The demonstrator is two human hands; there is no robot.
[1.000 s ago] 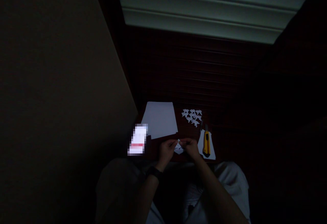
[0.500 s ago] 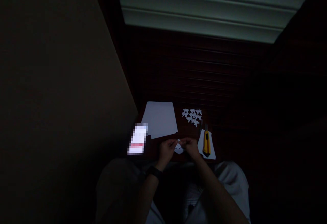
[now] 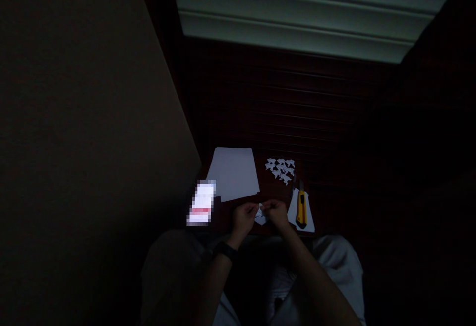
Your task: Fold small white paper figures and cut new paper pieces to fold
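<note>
Between both hands is a small folded piece of white paper (image 3: 261,218), low over the near edge of the dark table. My left hand (image 3: 243,217) pinches its left side, and a dark watch (image 3: 225,250) sits on that wrist. On the other side, the fingers of my right hand (image 3: 275,212) are closed on the paper's upper right. The dim light hides the exact folds. To the right of my right hand, a yellow utility knife (image 3: 301,210) rests on some white paper (image 3: 293,214).
A stack of white paper sheets (image 3: 234,172) lies at the back left, beside a lit, blurred-out phone (image 3: 202,203). Several small folded paper pieces (image 3: 281,169) are grouped at the back right. A wall (image 3: 111,93) rises on the left.
My hands stay in nearly the same place, with the folded paper still between them. The right fingers have shifted slightly on it.
</note>
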